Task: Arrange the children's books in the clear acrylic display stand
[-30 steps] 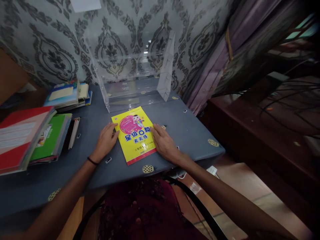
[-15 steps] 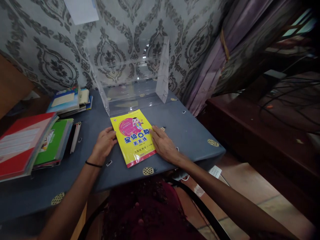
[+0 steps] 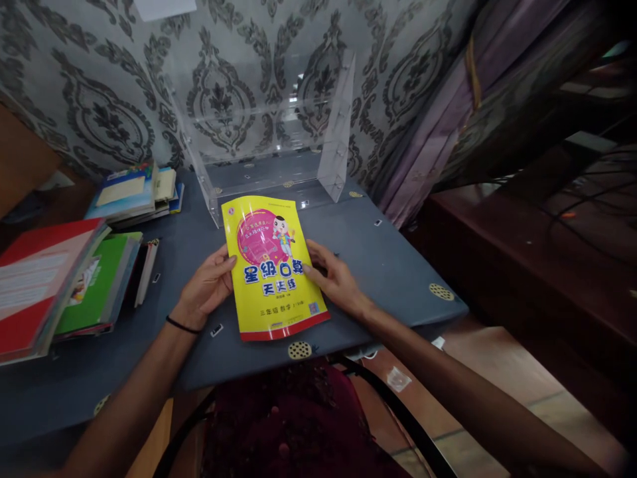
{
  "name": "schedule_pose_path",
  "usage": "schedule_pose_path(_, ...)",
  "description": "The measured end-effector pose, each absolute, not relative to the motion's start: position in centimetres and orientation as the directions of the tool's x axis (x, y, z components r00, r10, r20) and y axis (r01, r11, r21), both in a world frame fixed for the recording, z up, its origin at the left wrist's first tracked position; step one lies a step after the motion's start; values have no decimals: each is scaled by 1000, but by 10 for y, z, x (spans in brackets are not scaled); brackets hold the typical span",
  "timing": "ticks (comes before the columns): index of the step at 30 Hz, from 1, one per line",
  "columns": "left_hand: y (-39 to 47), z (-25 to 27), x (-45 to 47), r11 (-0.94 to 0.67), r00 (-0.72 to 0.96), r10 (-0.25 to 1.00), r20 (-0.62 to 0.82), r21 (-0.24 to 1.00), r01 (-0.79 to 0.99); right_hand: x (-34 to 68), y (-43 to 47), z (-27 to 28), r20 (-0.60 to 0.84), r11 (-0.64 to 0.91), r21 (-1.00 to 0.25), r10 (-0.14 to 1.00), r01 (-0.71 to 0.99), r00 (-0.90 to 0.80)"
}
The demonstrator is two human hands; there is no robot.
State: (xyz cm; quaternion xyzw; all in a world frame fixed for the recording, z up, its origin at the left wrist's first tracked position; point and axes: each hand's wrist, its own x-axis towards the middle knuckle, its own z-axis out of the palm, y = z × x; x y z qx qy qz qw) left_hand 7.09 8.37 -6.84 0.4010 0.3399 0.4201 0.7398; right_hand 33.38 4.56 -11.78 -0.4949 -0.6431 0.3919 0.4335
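A yellow workbook (image 3: 271, 292) with a pink circle and a cartoon child on its cover is held between my two hands, slightly bowed and raised off the table. My left hand (image 3: 210, 282) grips its left edge, thumb at the cover's edge and fingers partly hidden behind. On the opposite edge, my right hand (image 3: 338, 275) holds it with the thumb on the front and the other fingers behind. Beyond the workbook stands a clear acrylic rack (image 3: 334, 156) with shelves, against the wall.
The table has a blue-grey cloth (image 3: 398, 285) with pineapple prints. On the left lie a red book (image 3: 44, 285), a green book (image 3: 102, 282) and a stack of blue and cream books (image 3: 129, 192). A purple curtain (image 3: 438, 146) hangs right of the table.
The workbook has come up off the table and tilted toward me. Both hands have closed on its side edges, where before they rested alongside it. The view has shifted slightly.
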Motion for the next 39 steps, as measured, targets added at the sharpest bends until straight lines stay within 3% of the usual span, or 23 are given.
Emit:
schedule_pose_path(2,88,-65,68,293,409,903,-132,885,-361,331,59,-117,70,75,-997,986,28,-151)
schedule_pose_path(4,93,-61,63,253,395,915,-88,886,-389,327,72,-113,-9,-43,-984,981,-174,-192)
schedule_pose_path(9,109,-54,51,167,344,939,-5,882,-442,317,98,-90,-20,-114,-914,972,-390,-235)
schedule_pose_path(17,127,-61,54,79,203,978,41,832,-550,297,124,-82,51,-40,-891,981,-453,-187)
schedule_pose_path(23,122,-82,60,179,152,982,-113,818,-546,301,122,-106,-14,-90,-921,980,-380,-200)
schedule_pose_path(32,122,-86,61,414,151,903,-403,717,-561,305,121,-100,-72,-159,-941,957,-299,-282)
schedule_pose_path(39,122,-87,58,518,264,852,-453,650,-556,308,120,-97,-123,-231,-930,928,-285,-352)
